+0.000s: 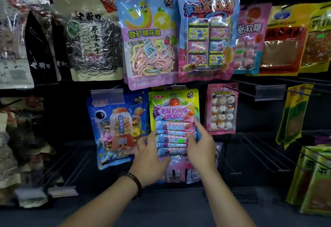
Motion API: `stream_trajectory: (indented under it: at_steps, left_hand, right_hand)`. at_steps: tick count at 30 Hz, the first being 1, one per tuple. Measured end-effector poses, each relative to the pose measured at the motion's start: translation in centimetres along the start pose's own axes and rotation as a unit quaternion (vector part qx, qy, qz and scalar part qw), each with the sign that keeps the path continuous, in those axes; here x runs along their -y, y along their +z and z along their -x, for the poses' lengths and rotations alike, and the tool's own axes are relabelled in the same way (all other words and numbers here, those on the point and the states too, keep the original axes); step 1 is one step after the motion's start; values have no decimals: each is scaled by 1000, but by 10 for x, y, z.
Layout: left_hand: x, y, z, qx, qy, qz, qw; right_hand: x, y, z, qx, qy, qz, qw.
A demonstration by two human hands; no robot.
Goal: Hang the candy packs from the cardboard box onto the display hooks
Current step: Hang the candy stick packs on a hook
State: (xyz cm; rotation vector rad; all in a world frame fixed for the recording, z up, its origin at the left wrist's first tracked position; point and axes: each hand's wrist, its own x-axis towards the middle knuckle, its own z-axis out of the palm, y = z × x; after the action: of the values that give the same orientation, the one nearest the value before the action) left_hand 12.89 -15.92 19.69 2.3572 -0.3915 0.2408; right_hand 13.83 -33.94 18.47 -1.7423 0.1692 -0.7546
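A yellow-green candy pack (172,117) with blue chew sticks hangs in the middle of the lower row of the display. My left hand (149,156) grips its lower left edge, thumb on the front. My right hand (201,146) holds its right edge, with the index finger stretched up along the side. The top of the pack sits near a hook's label holder (176,87); whether it is on the hook I cannot tell. Another pack (176,172) shows below, partly hidden by my hands. No cardboard box is in view.
A blue gumball pack (116,130) hangs to the left and a pink snowman pack (222,108) to the right. Bare hooks (259,153) jut out at the lower right and lower left (69,164). Above hang marshmallow (148,34) and pink-blue (207,31) packs.
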Motion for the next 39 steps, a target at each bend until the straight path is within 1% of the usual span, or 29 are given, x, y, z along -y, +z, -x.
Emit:
stream_trajectory:
  at_steps: [2,5,8,11,13,15,17,21,23,25,28,30,31,34,35,37,39]
  left_hand:
    - [-4,-4,-8,20,4,19,1000]
    - [-6,-7,-17,49,-8,45,998]
    - [2,-6,-17,52,2,73,996]
    - [12,-8,-3,83,-6,108,991]
    - [22,-6,13,130,-30,120,984]
    - [36,-3,32,180,-50,113,976]
    - [52,3,53,210,-57,120,969]
    - [83,20,104,230,-78,138,960]
    - [102,32,129,249,-95,126,956]
    - [126,48,155,268,-131,146,943]
    - [158,79,196,321,-208,182,906]
    - [175,104,222,359,-269,190,873]
    - [184,116,235,372,-285,173,866]
    - [213,145,267,389,-281,99,872]
    - [225,153,276,379,-280,82,878]
    - [241,161,290,331,-296,30,896]
    - [261,165,301,256,-328,-69,906]
  right_hand:
    - [2,-1,-9,14,7,24,1000]
    - [8,-6,-13,60,11,55,997]
    - [5,-10,-7,96,22,62,993]
    - [2,-16,7,90,44,67,993]
    - [1,-21,24,76,46,58,994]
    - [1,-25,47,78,47,77,993]
    - [-6,-26,70,112,61,96,987]
    - [-29,-36,123,205,73,140,966]
    - [-39,-44,153,263,92,184,943]
    - [-55,-52,185,332,111,236,906]
    - [-87,-66,233,418,147,297,846]
    - [-109,-78,264,442,182,331,813]
    - [-120,-84,276,451,194,348,799]
    - [-142,-93,300,489,221,392,747]
    - [-146,-94,302,499,224,402,734]
    - [-151,-95,303,514,227,414,716]
    - [-152,-92,303,532,230,421,698]
